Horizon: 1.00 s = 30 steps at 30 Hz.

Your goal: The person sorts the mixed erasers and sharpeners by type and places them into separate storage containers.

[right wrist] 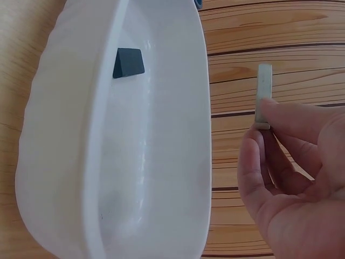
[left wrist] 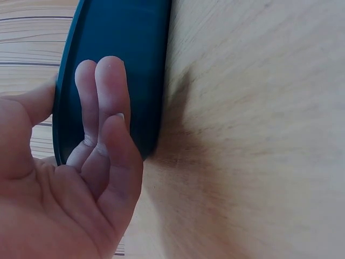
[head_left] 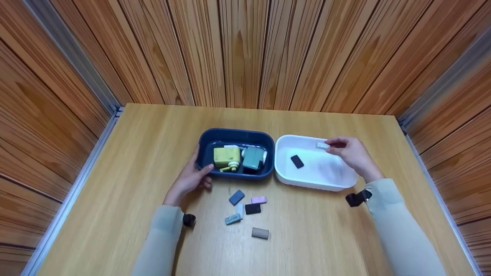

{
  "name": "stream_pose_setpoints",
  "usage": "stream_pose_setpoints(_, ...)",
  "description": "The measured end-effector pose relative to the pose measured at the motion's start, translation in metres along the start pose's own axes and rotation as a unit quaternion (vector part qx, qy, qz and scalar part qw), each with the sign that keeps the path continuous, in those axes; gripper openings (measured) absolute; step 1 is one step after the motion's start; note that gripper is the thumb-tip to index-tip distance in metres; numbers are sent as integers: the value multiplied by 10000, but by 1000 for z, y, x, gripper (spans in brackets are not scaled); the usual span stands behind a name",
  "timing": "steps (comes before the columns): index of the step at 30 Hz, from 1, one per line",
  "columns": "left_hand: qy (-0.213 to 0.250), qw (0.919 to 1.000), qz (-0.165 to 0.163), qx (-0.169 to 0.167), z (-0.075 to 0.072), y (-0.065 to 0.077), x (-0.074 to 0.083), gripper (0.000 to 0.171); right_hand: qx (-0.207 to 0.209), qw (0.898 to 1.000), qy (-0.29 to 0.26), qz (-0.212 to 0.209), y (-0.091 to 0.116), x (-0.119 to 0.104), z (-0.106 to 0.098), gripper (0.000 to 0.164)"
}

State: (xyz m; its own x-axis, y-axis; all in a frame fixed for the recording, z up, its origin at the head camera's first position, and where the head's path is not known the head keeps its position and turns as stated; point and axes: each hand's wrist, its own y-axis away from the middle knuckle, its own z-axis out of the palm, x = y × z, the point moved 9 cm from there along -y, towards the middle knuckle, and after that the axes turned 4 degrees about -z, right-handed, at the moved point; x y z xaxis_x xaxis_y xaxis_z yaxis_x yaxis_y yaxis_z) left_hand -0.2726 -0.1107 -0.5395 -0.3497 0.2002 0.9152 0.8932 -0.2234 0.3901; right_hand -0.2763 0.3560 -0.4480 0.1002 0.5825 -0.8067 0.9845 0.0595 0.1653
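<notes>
My left hand (head_left: 190,177) grips the left end of a dark blue tub (head_left: 245,177), thumb over its rim and fingers by the outer wall (left wrist: 145,59). Inside that tub lie a boxy yellow object (head_left: 226,156) with a small crank-like part and a boxy teal one (head_left: 253,157) with white ends. Between thumb and fingers, my right hand (head_left: 351,153) pinches a small pale green block (right wrist: 264,91). In the head view it overlaps the far right part of a white tub (head_left: 307,184). One black block (head_left: 297,161) lies on the white tub's floor.
On the table before the tubs lie several small blocks: a blue-grey one (head_left: 236,197), a pink one (head_left: 259,199), a black one (head_left: 252,209), a teal one (head_left: 233,219) and a grey-brown one (head_left: 260,233). Wood-plank walls (head_left: 245,57) enclose the back and sides.
</notes>
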Motion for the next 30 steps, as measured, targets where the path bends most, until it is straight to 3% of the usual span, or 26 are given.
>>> stream_pose_setpoints(30,-37,9999,-85,104,-1,-1,-2,86,20,9999,-98,-27,5,3,4,39)
